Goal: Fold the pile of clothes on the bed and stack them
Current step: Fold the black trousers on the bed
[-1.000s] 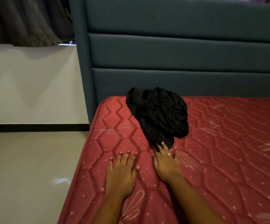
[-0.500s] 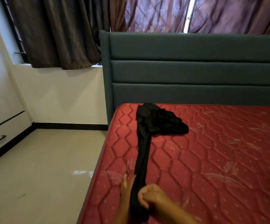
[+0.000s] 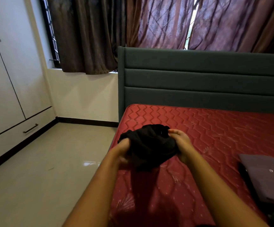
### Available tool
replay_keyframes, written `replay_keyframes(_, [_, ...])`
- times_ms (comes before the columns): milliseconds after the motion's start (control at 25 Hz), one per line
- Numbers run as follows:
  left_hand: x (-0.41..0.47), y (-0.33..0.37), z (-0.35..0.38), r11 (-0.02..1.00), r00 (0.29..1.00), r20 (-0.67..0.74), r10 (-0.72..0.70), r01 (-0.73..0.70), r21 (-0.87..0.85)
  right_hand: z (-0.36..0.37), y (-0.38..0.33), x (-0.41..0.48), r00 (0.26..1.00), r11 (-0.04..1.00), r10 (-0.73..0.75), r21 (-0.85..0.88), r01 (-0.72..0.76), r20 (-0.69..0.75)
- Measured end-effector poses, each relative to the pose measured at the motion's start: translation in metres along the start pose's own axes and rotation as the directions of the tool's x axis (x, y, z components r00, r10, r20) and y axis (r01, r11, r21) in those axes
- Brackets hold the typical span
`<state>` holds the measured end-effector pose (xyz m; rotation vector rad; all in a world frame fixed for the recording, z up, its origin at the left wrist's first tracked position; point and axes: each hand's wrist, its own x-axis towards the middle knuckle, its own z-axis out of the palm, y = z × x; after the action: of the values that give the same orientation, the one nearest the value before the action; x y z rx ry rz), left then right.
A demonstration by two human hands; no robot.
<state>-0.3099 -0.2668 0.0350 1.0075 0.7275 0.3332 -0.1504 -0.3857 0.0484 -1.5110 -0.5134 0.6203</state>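
Mattress (image 3: 218,135), garment (image 3: 149,145) between left grip (image 3: 122,152), right grip (image 3: 183,145)

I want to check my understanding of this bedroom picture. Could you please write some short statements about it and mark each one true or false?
1. Both the left hand and the right hand grip the black garment. True.
2. The black garment lies flat and neatly folded on the red mattress. False: it is bunched up between the two hands.
3. A grey garment lies on the mattress on the person's right side. True.
4. The curtains are pulled fully open. False: they hang across the window, with only a narrow gap of daylight.
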Motion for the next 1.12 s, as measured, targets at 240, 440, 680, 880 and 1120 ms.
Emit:
replay_keyframes(240, [-0.012, 0.051, -0.026, 0.992, 0.985, -0.124, 0.123, -0.117, 0.050, 0.004, 0.102, 0.011, 0.984, 0.802, 0.175, -0.577, -0.153, -0.018])
replay_keyframes(440, [0.063, -0.005, -0.062, 0.837, 0.957, -0.268, 0.113, 0.054, 0.544, 0.011, 0.138, 0.033, 0.993, 0.453, 0.115, -0.887, -0.086, -0.037])
replay_keyframes(680, [0.108, -0.113, -0.055, 0.387, 0.899, -0.429, -0.083, 0.426, 0.818, 0.025, 0.159, 0.106, 0.992, -0.014, 0.036, -0.992, 0.123, 0.123])
replay_keyframes(880, [0.159, -0.120, -0.074, 0.360, 0.915, -0.403, 0.029, 0.367, 0.858, 0.015, 0.183, 0.152, 0.994, -0.022, 0.089, -0.998, 0.064, 0.061])
replay_keyframes(1120, [0.200, -0.079, -0.052, 0.802, 0.880, -0.466, 0.091, 0.213, 0.559, -0.034, 0.148, 0.167, 0.893, 0.969, 0.115, -0.150, -0.198, -0.434])
